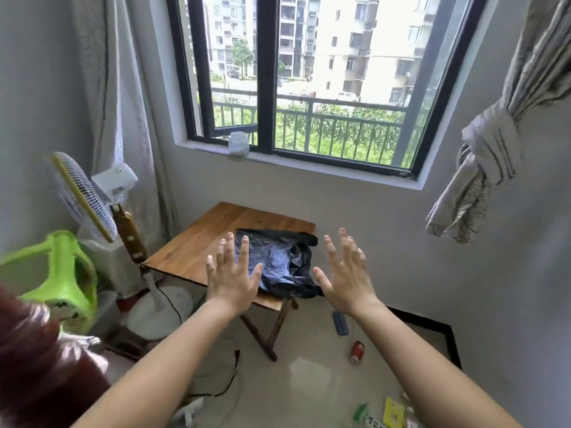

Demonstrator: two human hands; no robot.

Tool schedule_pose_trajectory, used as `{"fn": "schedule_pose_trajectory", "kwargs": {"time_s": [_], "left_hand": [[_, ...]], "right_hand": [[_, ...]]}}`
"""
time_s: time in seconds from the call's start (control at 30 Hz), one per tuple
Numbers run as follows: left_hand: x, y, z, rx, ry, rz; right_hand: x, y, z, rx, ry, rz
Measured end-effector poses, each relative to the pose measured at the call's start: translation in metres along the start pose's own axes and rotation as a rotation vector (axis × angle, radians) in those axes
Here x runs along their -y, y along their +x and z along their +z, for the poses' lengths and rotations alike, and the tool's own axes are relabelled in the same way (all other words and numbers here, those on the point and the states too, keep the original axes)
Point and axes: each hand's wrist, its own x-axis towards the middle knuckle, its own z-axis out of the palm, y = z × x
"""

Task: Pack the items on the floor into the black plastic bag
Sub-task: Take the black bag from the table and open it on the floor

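Note:
A crumpled black plastic bag lies on a small wooden folding table under the window. My left hand and my right hand are raised in front of the bag, fingers spread, palms forward, holding nothing. On the tiled floor to the right lie a dark blue flat object and a red drink can on its side. A yellow card and a green-and-white package lie near the bottom edge.
A standing fan with a white round base and black cable stands left of the table. A green plastic stool sits at the far left. A white jar rests on the windowsill. A knotted curtain hangs at right.

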Motion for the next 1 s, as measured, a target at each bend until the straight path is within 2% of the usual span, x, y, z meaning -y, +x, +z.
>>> {"fn": "schedule_pose_trajectory", "kwargs": {"time_s": [0.27, 0.53, 0.8, 1.0], "left_hand": [[0.013, 0.148, 0.053, 0.117, 0.048, 0.016], [0.027, 0.275, 0.153, 0.242, 0.105, 0.009], [0.034, 0.376, 0.257, 0.502, 0.199, 0.072], [0.033, 0.413, 0.342, 0.651, 0.124, 0.092]], "right_hand": [[-0.036, 0.126, 0.056, 0.038, -0.023, 0.041], [-0.084, 0.251, 0.178, 0.195, 0.075, 0.101], [-0.131, 0.353, 0.308, 0.551, 0.152, 0.231], [-0.146, 0.371, 0.387, 0.778, 0.345, 0.488]]}}
